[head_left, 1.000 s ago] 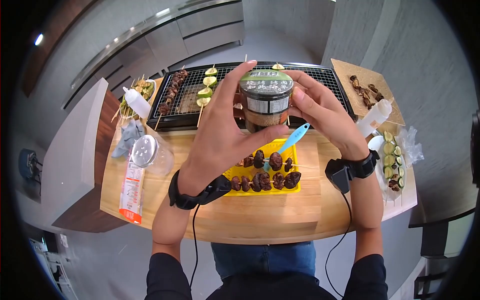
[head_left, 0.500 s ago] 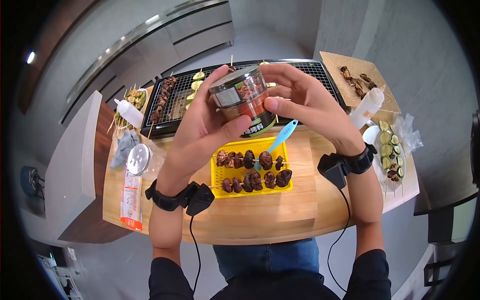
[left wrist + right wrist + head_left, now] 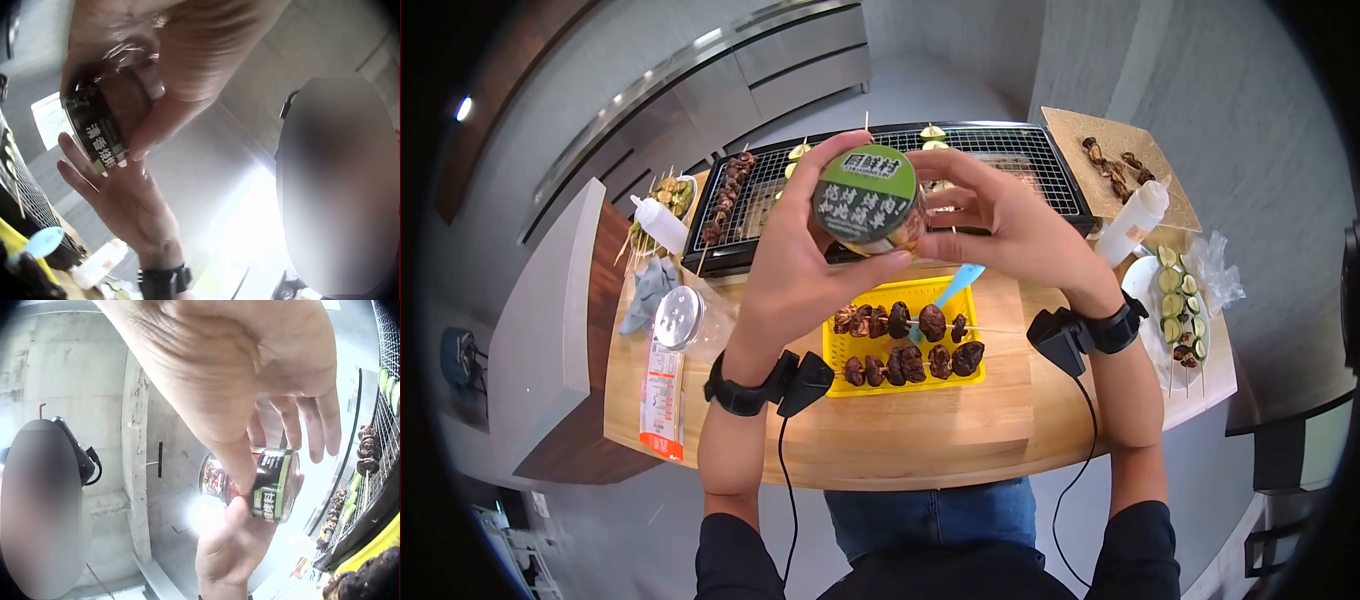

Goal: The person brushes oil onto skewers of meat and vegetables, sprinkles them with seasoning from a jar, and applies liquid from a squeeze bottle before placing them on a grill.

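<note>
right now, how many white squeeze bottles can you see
2. One squeeze bottle is beside the left end of the grill, the other squeeze bottle beside its right end. More may be hidden.

A crumpled grey-blue cloth (image 3: 648, 292) lies at the left side of the light wooden worktop (image 3: 900, 440), near a clear jar with a silver lid (image 3: 680, 318) and a white-and-orange printed packet (image 3: 662, 400). Beyond the cloth are a white squeeze bottle (image 3: 662, 228) and a plate of skewered food. At the right, a second white squeeze bottle (image 3: 1135, 222) is near a speckled tan board (image 3: 1090, 125) bearing dark brown pieces (image 3: 1118, 180). Nearer, skewered green slices (image 3: 1171, 300) lie on a white plate beside a crumpled clear plastic bag (image 3: 1220, 280). Grey cabinets (image 3: 800, 75) line the background.
</note>
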Motion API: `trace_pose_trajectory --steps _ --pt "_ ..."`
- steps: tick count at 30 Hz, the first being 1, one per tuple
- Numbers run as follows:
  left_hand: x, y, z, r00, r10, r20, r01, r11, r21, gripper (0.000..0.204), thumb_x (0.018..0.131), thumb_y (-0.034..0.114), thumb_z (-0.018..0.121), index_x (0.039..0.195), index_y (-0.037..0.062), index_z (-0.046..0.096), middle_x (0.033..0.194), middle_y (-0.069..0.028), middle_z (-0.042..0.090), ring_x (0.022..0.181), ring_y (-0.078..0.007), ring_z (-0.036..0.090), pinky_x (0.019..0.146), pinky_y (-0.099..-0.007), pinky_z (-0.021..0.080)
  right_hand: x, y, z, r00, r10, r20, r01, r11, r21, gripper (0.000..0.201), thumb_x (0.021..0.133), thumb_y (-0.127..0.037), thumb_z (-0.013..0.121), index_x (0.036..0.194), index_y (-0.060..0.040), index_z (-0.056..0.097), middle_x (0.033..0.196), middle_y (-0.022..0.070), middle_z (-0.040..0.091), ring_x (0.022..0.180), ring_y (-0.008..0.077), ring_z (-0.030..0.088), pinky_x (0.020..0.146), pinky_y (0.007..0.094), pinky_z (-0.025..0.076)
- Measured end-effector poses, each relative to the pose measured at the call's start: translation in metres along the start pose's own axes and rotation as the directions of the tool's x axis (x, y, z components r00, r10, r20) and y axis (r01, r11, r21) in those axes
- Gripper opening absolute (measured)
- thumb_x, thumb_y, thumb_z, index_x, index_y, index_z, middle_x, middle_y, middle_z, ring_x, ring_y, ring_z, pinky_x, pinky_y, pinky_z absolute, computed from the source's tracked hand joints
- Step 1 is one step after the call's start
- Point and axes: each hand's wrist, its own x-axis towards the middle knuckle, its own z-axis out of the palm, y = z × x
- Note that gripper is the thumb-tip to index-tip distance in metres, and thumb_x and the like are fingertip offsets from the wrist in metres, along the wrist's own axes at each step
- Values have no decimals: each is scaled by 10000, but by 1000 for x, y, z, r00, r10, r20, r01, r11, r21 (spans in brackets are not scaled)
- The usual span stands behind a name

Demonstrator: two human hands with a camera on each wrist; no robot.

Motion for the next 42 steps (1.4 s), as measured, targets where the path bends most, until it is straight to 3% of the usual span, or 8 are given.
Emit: trace_pose_trajectory --steps 2,11,17,26,28,32,37,42 --pt "0 4 4 995 86 -49 -70 961 267 788 684 3 805 1345 52 378 1223 -89 531 1092 -159 569 948 -285 480 1 1 4 1000 1 0 -1 1000 -10 649 820 -101 723 1367 -40 378 1302 120 501 1094 182 571 975 336 479" --pt "0 0 0 993 120 17 -117 920 374 810 633 22 840 1327 63 423 1278 -72 503 1172 -163 509 1004 -309 438 2 1 10 1000 -2 -26 2 1000 -28 768 765 -14 730 1410 -76 318 1260 126 520 1038 171 582 991 337 468" --pt "0 1 1 985 161 65 -171 825 539 811 627 28 842 1325 73 431 1296 -72 498 1201 -181 496 1030 -320 412 2 4 11 999 40 -35 -49 951 -305 827 691 -60 773 1412 -80 367 985 121 641 885 191 617 868 327 493" --pt "0 6 4 982 169 86 -187 792 581 809 625 23 835 1328 68 438 1303 -75 496 1208 -190 495 1037 -319 402 2 1 11 999 -27 -44 14 963 -269 717 671 -70 778 1324 -53 482 964 127 663 852 225 636 833 333 499" --pt "-1 7 4 983 164 83 -182 797 575 808 628 23 833 1330 68 437 1305 -75 495 1209 -189 494 1039 -318 401 3 -9 11 986 165 -19 -165 956 -244 640 678 6 762 1261 14 498 1157 113 623 1109 170 581 1026 320 417" --pt "-1 4 4 985 158 64 -166 811 561 809 630 17 828 1335 65 433 1311 -77 491 1212 -190 491 1043 -317 397 3 -8 10 985 167 -34 -170 947 -272 636 673 2 761 1255 11 503 1160 114 623 1100 175 587 1021 326 425" --pt "0 1 2 990 130 48 -135 840 526 817 631 9 827 1337 60 420 1308 -87 490 1215 -190 488 1055 -317 393 3 6 7 993 -73 -94 31 923 -384 707 651 -122 806 1291 -47 515 1055 137 648 940 248 624 870 337 487" --pt "0 0 0 991 136 14 -125 860 495 808 631 16 834 1323 51 416 1295 -86 496 1218 -186 482 1065 -313 387 2 2 7 990 -79 -115 30 926 -376 693 647 -130 802 1273 -41 518 1126 141 622 1008 262 612 901 347 480"
